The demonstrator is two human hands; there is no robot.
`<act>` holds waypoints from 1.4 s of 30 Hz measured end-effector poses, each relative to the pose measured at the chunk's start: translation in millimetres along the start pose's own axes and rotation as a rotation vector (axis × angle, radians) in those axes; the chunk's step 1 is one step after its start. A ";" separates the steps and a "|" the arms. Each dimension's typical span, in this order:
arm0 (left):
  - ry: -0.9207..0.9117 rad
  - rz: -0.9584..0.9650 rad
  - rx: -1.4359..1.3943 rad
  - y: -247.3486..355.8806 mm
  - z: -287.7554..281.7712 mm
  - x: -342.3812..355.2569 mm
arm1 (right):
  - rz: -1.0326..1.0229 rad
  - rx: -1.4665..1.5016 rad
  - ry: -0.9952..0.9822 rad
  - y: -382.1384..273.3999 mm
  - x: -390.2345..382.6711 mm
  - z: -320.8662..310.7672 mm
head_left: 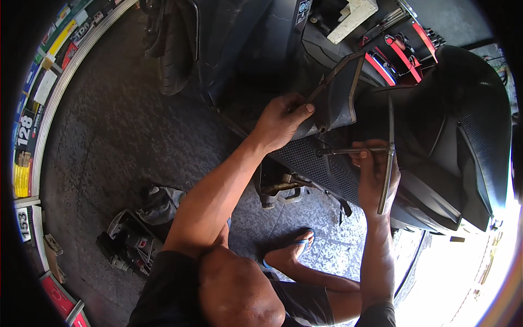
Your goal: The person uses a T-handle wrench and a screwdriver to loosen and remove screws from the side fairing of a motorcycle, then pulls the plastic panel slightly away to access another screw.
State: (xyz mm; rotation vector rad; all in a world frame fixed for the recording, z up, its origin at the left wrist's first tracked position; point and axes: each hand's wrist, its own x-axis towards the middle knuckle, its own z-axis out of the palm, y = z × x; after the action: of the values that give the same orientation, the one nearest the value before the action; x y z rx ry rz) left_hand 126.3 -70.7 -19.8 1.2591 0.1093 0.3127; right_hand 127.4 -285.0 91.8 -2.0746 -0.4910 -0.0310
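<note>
A dark scooter stretches across the upper and right part of the head view, with its textured footboard (344,184) below my hands. My right hand (376,177) is closed around the shaft of a metal T-handle wrench (390,122). The wrench's crossbar lies across that hand, and its shaft points left, its tip at the footboard. My left hand (283,121) grips the edge of a dark plastic panel (340,101), thumb on top and fingers curled out of sight behind it. The panel looks raised from the scooter body, but I cannot tell where it stays attached.
The scooter's seat (468,68) is at the right, and its front wheel (177,65) at the upper left. A red tool rack (400,54) stands behind. On the floor lie a dark power tool (136,245) and a grey cloth (163,204). Boxed goods (43,87) line the left edge.
</note>
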 end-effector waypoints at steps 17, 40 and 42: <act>-0.024 -0.043 -0.033 -2.7 -2.3 2.4 | 0.004 -0.047 -0.089 0.0 6.0 1.8; -0.006 -0.020 0.022 2.1 -0.1 1.4 | -0.040 -0.112 0.009 21.4 12.0 26.0; -0.001 -0.028 0.049 4.5 -0.5 2.0 | -0.143 -0.124 -0.033 25.5 16.0 25.8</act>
State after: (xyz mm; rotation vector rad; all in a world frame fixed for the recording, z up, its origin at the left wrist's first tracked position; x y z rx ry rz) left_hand 127.3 -68.4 -15.5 1.3047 0.1343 0.2870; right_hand 146.7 -269.8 60.6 -2.1606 -0.6713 -0.1144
